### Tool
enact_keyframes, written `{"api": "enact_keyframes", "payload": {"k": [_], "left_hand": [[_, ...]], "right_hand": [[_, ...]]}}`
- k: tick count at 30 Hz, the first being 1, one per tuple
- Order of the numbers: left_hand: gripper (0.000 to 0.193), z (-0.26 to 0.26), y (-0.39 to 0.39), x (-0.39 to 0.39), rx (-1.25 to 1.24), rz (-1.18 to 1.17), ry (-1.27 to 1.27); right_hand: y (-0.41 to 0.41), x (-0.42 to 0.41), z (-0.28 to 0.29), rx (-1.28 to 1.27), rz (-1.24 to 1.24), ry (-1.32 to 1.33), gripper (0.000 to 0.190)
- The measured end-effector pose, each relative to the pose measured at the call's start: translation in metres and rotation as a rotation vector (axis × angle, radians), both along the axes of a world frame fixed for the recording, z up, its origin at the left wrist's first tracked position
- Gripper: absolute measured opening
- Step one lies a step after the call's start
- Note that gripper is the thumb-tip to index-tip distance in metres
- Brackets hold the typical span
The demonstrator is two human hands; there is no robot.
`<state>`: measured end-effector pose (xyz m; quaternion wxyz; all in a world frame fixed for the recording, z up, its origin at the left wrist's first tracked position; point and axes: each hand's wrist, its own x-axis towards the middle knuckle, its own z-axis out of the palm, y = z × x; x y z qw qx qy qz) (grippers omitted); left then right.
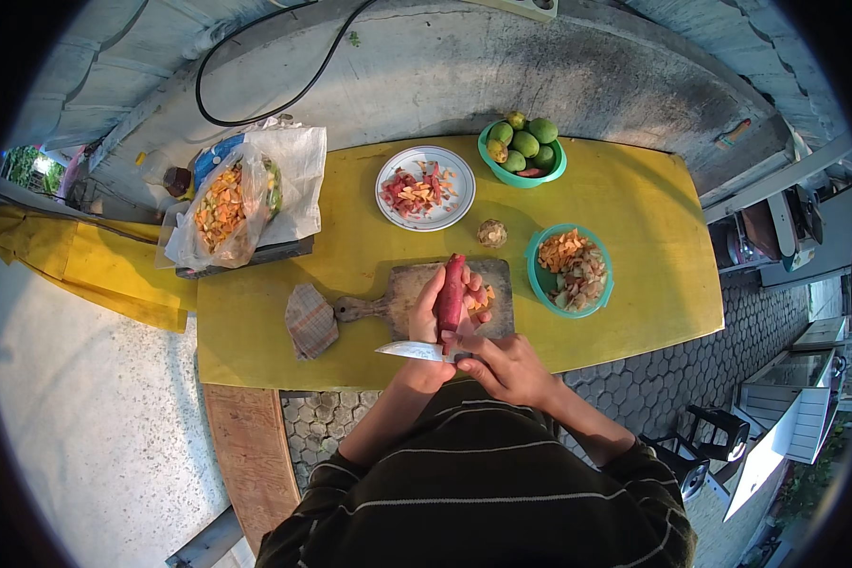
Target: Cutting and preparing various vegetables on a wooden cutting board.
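A long red-skinned root, likely a sweet potato (451,295), lies lengthwise in my left hand (426,319), above a wooden cutting board (410,284). My right hand (515,369) grips a kitchen knife (413,350), its blade pointing left across the root's near end. Orange pieces (488,292) rest on the board, partly behind my left fingers. Beyond the board stands a white plate (468,174) with red peelings and orange bits. To the right, a teal plastic bowl (532,280) holds orange pieces beside brownish chopped pieces or peelings. A round, pale brown root or tuber (492,233) sits between plate and board.
A folded checked cloth (312,323) lies left of the board's handle. Farther left are a plastic bag of chopped orange pieces (220,213) and a white sack (305,177). A green basket (517,179) of green fruit stands at the back of the yellow table (646,248), near the wall.
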<state>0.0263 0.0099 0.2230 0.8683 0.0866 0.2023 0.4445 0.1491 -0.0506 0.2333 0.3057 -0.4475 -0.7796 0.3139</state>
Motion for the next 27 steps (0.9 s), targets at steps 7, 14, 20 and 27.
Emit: {"api": "enact_keyframes", "payload": {"k": [7, 14, 20, 27], "left_hand": [[0.028, 0.008, -0.003, 0.000, 0.022, 0.000, 0.083], [0.028, 0.007, -0.004, 0.002, 0.005, 0.020, 0.140], [0.028, 0.009, -0.006, 0.004, 0.008, 0.076, 0.134], [0.028, 0.010, -0.011, 0.005, -0.027, 0.065, 0.131]], "right_hand": [[0.005, -0.002, 0.003, 0.197, 0.006, 0.009, 0.031], [0.007, -0.002, -0.005, 0.275, -0.031, -0.018, 0.033], [0.008, 0.004, 0.000, 0.231, -0.053, -0.072, 0.035], [0.008, 0.004, -0.012, 0.316, -0.062, -0.075, 0.038]]}}
